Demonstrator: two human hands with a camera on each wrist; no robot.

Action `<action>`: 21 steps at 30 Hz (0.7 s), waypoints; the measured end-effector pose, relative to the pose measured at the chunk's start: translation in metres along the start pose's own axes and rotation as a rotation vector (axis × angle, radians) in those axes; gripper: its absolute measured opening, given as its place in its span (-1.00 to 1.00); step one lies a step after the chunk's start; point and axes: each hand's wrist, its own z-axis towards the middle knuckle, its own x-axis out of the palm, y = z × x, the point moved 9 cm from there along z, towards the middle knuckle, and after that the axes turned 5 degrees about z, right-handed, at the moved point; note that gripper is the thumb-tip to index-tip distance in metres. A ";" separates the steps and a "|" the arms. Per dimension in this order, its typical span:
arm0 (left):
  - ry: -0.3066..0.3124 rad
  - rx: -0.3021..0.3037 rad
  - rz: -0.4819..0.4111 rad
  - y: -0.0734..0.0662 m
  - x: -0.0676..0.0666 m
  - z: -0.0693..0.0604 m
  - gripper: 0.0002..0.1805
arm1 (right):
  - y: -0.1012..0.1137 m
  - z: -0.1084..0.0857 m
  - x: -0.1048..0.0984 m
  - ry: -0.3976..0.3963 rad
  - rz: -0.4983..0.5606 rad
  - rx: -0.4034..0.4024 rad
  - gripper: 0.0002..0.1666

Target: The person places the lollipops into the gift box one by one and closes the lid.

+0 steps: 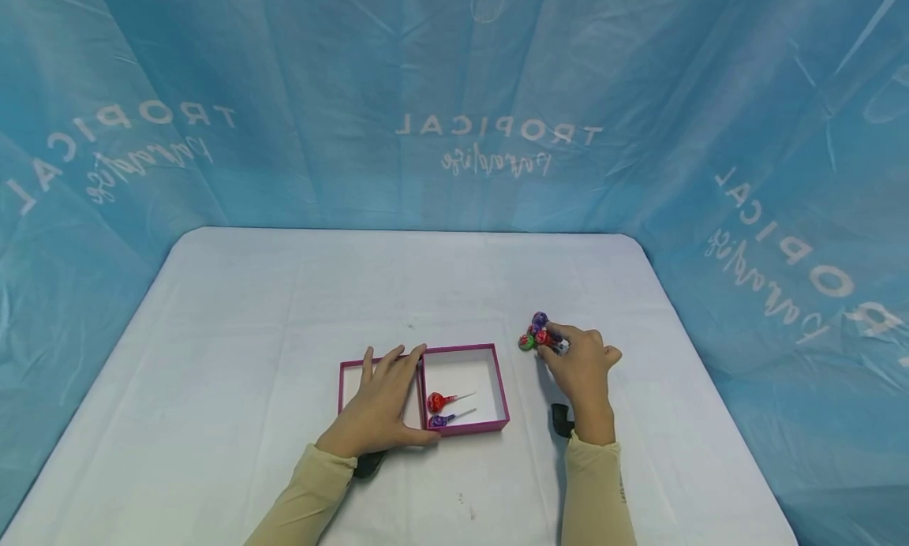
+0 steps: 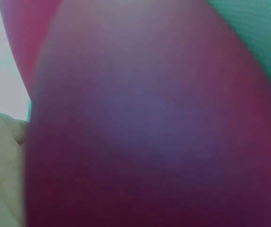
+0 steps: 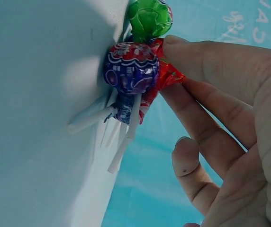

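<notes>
A magenta-edged box [image 1: 465, 428] with a white inside lies on the table, with a shallower part joined on its left. My left hand [image 1: 379, 412] rests across that left part, fingers spread toward the far rim and thumb along the near edge. In the left wrist view, a blurred magenta wall fills most of the picture. Inside the box lie a red lollipop [image 1: 436, 402] and a purple lollipop [image 1: 440, 421]. My right hand [image 1: 584, 368] pinches a red-wrapped lollipop [image 3: 171, 75] between thumb and finger. Against it sit a purple lollipop [image 3: 130, 71] and a green lollipop [image 3: 150, 19].
A white cloth [image 1: 234, 317] covers the table. Blue printed curtains [image 1: 454, 183] hang behind it and at both sides. Dark straps [image 1: 562, 420] sit at the wrists.
</notes>
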 end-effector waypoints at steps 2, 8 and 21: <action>-0.005 0.002 0.000 0.000 -0.001 0.000 0.45 | -0.001 0.001 0.002 0.000 -0.004 0.001 -0.48; -0.007 0.003 0.001 0.000 0.000 -0.001 0.45 | -0.003 0.002 0.004 -0.011 -0.031 0.003 -0.48; -0.009 0.005 -0.003 0.000 -0.001 -0.001 0.46 | -0.003 0.003 0.004 -0.030 -0.041 0.000 -0.51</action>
